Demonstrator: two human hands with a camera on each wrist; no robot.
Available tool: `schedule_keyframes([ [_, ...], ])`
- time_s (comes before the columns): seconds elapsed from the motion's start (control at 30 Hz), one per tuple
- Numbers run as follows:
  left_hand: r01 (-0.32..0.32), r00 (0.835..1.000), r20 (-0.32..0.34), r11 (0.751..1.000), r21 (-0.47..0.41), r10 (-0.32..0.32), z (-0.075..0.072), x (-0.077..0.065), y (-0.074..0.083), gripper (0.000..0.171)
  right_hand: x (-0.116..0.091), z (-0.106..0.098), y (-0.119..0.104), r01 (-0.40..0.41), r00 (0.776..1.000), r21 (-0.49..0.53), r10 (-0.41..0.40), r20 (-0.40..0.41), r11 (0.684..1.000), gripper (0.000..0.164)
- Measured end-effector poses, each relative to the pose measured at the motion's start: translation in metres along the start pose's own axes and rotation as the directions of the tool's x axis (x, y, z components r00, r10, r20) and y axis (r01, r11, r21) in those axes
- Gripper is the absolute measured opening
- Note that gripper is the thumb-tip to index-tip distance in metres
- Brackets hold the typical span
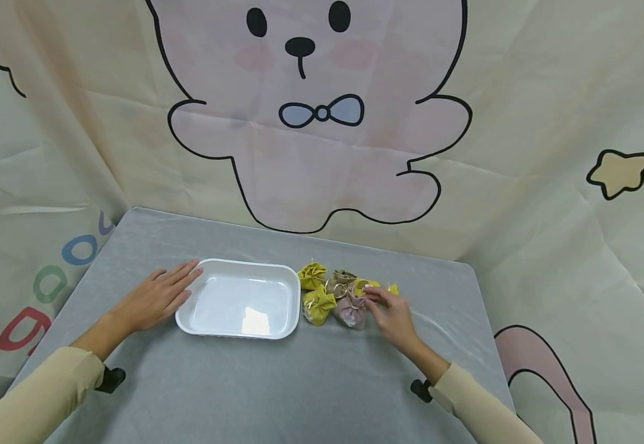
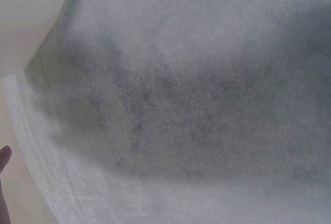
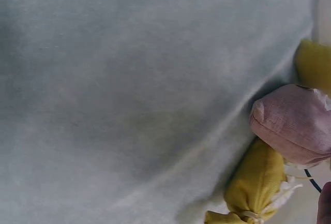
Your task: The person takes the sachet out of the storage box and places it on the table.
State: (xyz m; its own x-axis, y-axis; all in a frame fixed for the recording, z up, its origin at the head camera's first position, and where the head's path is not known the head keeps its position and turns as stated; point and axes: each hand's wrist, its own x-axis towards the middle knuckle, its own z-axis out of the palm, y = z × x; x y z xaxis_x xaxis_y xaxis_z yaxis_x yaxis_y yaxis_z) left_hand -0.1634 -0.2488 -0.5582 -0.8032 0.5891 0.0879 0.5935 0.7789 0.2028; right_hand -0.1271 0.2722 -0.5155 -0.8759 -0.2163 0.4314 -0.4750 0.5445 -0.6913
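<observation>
My left hand [image 1: 155, 300] lies with straight fingers against the left rim of a white tray [image 1: 193, 324]. The tray's inside is bare and glossy. On its right several small drawstring pouches are bunched together. My right hand [image 1: 393, 319] reaches in from the right, its thumb and fingertips pinching near the gathered neck of a pink pouch [image 1: 350, 313]. A yellow pouch [image 1: 364, 285] sits just behind those fingertips. In the right wrist view the pink pouch [image 3: 292, 123] lies beside a yellow pouch [image 3: 256, 180]; a fingertip [image 3: 325, 206] shows at the edge.
Two yellow pouches, one farther back [image 1: 312, 275] and one nearer [image 1: 318, 306], sit close to the tray's right side. A brownish pouch [image 1: 340, 282] is between the others. Grey cloth [image 1: 277, 388] covers the table, and a printed curtain [image 1: 322, 179] hangs behind it.
</observation>
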Motion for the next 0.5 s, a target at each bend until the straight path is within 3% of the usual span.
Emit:
schedule_keyframes([
  [0.23,-0.016,1.000,-0.017,1.000,0.013,0.017,0.000,0.000,0.000,0.059,-0.001,-0.001,0.009,-0.053,0.996,-0.025,0.055,0.066,0.998,0.023],
  [0.4,-0.025,1.000,-0.014,0.999,0.037,0.025,-0.002,0.001,0.003,0.059,0.002,-0.006,0.005,-0.035,0.984,-0.131,0.057,0.168,0.991,0.033],
  [0.5,-0.035,0.999,-0.017,0.999,0.041,0.035,-0.006,0.003,0.005,0.058,0.005,-0.009,0.002,-0.038,0.979,-0.200,0.076,0.189,0.979,0.040],
])
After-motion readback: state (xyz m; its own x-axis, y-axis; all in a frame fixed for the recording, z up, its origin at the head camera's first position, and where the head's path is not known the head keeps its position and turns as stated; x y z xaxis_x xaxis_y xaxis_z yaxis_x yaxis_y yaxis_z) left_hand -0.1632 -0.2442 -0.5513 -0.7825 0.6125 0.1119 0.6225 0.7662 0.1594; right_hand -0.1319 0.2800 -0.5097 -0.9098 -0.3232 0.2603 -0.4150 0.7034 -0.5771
